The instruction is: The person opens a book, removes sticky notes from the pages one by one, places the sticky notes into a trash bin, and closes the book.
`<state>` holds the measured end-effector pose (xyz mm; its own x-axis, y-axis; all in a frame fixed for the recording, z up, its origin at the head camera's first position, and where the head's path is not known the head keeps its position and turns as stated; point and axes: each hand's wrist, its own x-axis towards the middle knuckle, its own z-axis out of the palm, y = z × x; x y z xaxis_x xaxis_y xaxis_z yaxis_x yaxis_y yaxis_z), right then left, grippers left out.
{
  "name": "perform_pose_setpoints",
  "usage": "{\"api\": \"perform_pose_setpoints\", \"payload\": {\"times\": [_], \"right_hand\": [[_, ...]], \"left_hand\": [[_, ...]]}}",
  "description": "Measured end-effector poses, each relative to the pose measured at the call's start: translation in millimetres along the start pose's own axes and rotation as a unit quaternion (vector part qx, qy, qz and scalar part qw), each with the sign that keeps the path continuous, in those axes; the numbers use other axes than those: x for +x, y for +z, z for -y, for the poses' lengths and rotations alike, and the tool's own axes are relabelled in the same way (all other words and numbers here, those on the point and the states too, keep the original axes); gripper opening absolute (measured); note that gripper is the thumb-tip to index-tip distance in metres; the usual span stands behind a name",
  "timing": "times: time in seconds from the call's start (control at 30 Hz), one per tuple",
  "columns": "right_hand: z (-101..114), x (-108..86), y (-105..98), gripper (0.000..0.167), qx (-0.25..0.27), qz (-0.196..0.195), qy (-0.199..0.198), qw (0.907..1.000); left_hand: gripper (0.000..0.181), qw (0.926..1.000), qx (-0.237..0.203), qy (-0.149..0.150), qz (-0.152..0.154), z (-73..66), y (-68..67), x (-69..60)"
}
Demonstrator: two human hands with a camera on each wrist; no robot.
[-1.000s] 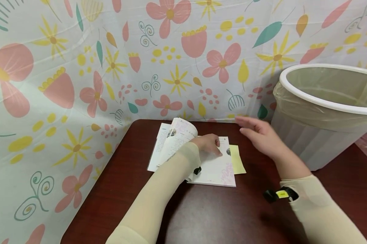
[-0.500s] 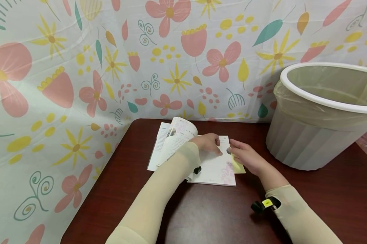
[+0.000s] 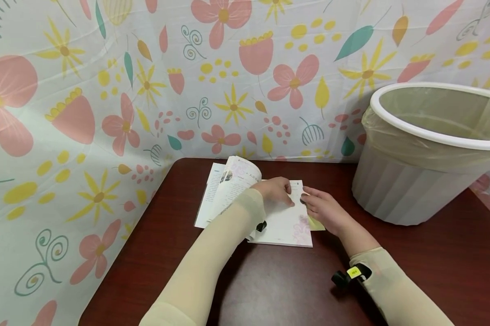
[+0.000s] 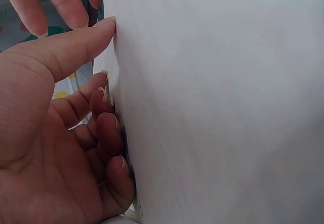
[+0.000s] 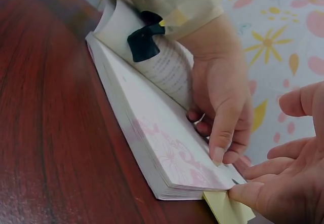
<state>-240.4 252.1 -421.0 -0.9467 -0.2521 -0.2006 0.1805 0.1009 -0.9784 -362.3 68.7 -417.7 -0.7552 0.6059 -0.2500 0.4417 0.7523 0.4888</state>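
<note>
A thick book (image 3: pixel 281 228) lies open on the table, its left-hand pages curling up. My left hand (image 3: pixel 274 190) rests on the right-hand page. In the left wrist view its thumb and bent fingertips touch the white page (image 4: pixel 217 92). My right hand (image 3: pixel 326 210) is at the book's right edge, fingers extended and apart. Its thumb (image 5: pixel 248 193) touches the page corner beside a yellow paper slip (image 5: pixel 228 208) that sticks out from the book. Part of that slip is hidden by the book and the right hand.
A white-rimmed bin (image 3: pixel 395 181) with a plastic liner stands on the table at the right. Behind the dark red tabletop (image 3: pixel 147 253) hangs a flower-printed cloth (image 3: pixel 236 90). A printed sheet (image 3: pixel 207 194) shows at the book's left edge.
My right hand has come down and left from beside the bin to the book's right edge, now covering part of the yellow slip. The left hand stays on the page.
</note>
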Motion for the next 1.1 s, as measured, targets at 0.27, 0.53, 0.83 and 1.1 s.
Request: {"api": "perform_pose_setpoints", "payload": {"times": [0.27, 0.53, 0.83, 1.1], "right_hand": [[2.0, -1.4, -5.6, 0.062, 0.072, -0.026, -0.004, 0.9971], [-0.5, -1.0, -8.5, 0.059, 0.111, -0.062, -0.006, 0.9919], [-0.3, -1.4, -10.2, 0.054, 0.153, -0.067, -0.001, 0.9859], [2.9, -1.6, -8.4, 0.057, 0.182, -0.056, -0.002, 0.9817]], "left_hand": [[0.032, 1.0, -0.002, 0.003, -0.002, -1.5, -3.5, -2.8], [0.021, 0.9991, -0.024, 0.035, 0.003, 4.6, -6.0, 0.5], [0.029, 0.9897, -0.14, 0.027, 0.004, 12.2, -11.4, -1.0], [0.039, 0.9718, -0.227, 0.045, -0.048, 18.7, -21.7, -9.7]]}}
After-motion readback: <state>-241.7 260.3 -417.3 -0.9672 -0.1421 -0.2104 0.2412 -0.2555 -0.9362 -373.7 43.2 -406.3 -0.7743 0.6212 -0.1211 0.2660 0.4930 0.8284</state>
